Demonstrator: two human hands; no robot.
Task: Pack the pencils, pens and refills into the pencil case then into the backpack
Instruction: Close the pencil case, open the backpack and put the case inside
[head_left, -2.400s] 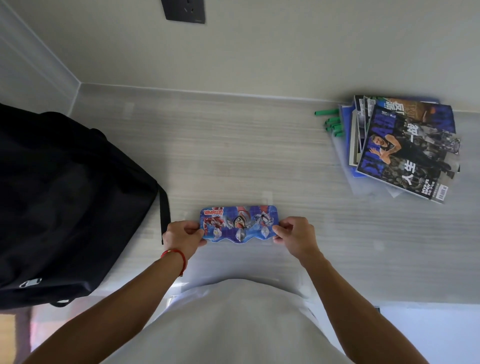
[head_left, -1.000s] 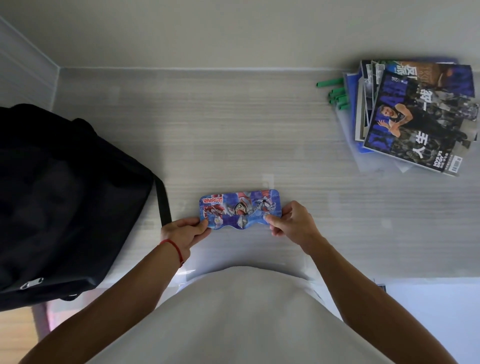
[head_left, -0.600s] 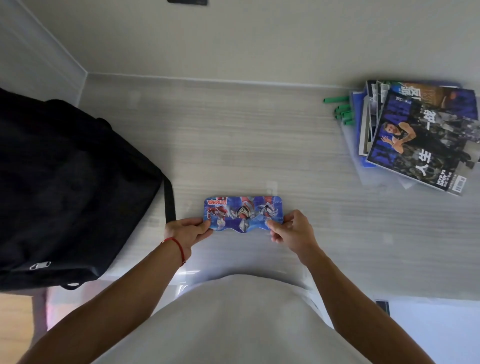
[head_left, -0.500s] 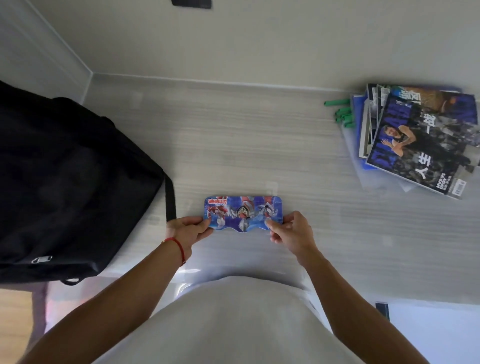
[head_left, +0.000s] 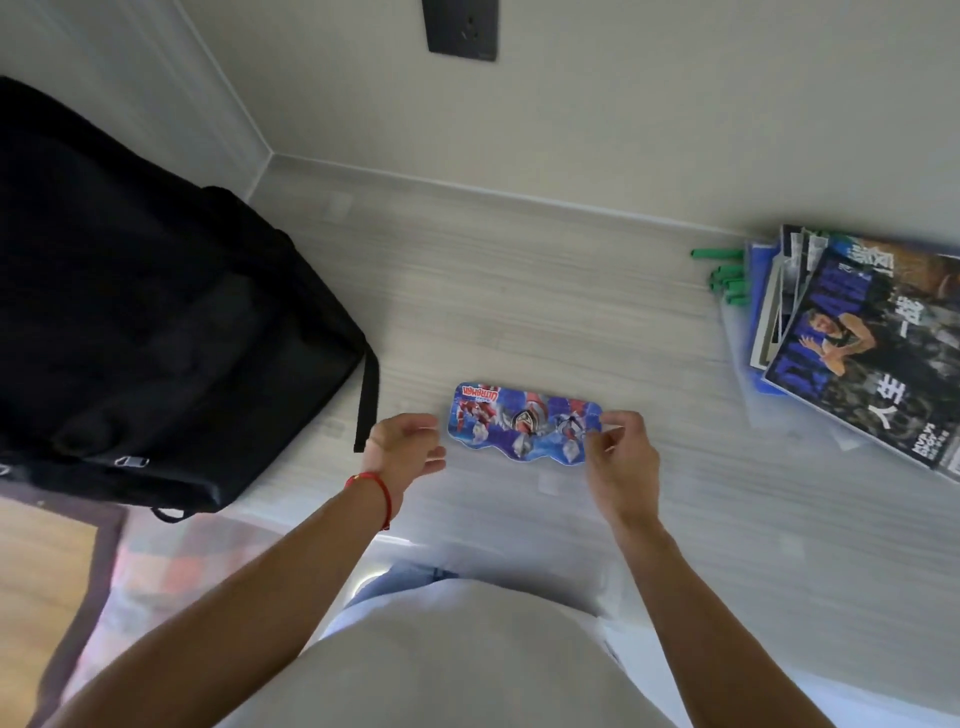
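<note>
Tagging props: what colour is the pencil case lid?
Blue, printed with red-and-silver cartoon figures on the pencil case; the head view, the only one, shows it.

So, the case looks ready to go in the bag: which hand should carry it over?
Probably the left hand: it hovers open at the pencil case's end nearest the black backpack; the right hand is at the far end.

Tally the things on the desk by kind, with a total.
Backpack: 1
Pencil case, closed: 1
Stack of magazines: 1 (number of magazines unclear)
Cluster of green pens: 1 (number of pens unclear)
Total: 4
</note>
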